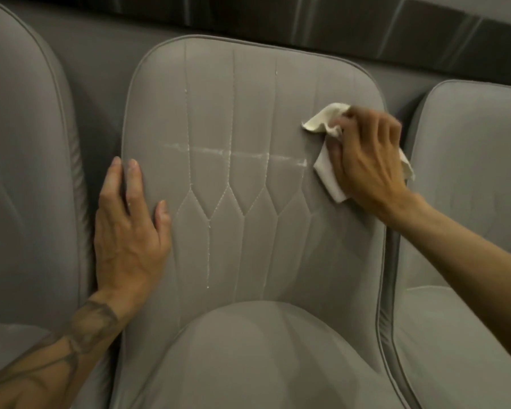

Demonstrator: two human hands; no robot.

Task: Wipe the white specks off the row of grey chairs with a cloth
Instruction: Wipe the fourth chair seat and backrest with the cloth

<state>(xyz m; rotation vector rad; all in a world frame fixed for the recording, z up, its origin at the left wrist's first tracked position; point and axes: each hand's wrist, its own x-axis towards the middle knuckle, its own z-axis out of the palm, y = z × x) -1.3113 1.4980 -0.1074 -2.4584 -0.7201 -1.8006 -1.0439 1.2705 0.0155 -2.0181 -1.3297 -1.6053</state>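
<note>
While our left hand [130,231] lies flat-fingered on the middle chair's [248,246] left edge, our right hand [369,160] grips the cloth [322,122] against its right side, beside the white streak [233,153].

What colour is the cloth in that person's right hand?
The cloth is cream white, seen in the head view.

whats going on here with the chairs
A person is cleaning the backrest of the middle grey chair in a row of three. The right hand grips a crumpled white cloth against the right side of the backrest. The left hand rests flat on the backrest's left edge. A pale white streak runs across the backrest up to the cloth, and white specks sit along the stitching, so the wiping is not yet finished.
</note>
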